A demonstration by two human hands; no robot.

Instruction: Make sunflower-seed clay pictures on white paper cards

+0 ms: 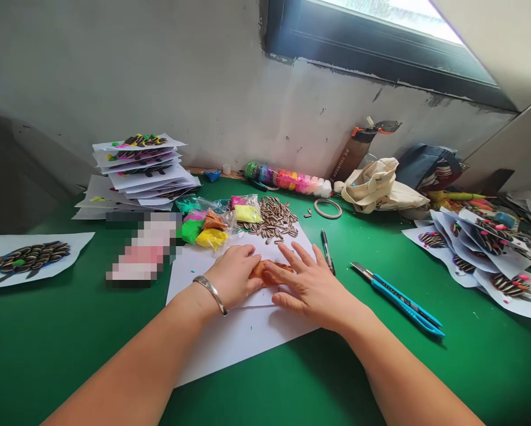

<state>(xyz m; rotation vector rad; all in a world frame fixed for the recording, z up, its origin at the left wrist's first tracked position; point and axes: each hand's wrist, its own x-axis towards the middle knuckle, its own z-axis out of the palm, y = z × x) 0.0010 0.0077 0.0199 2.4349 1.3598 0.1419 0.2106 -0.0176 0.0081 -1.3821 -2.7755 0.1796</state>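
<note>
White paper sheets (234, 343) lie on the green table, with flattened orange-brown clay (272, 273) on the upper sheet. My right hand (307, 284) rests over the clay's right part, fingers spread, with fingertips touching it. At the clay's left edge is my left hand (235, 273), a silver bangle on its wrist; its fingers are bent and close together, and whether they pinch anything is hidden. Beyond my hands sit bags of coloured clay, among them a yellow one (212, 238), and a pile of striped sunflower seeds (277, 218).
A black pen (327, 251) and a blue cutter (398, 299) lie right of the paper. Seed-decorated sheets are stacked at back left (148, 183) and right (487, 254). A bottle (353, 155), cloth bag (372, 186) and tape ring (328, 208) stand or lie near the wall.
</note>
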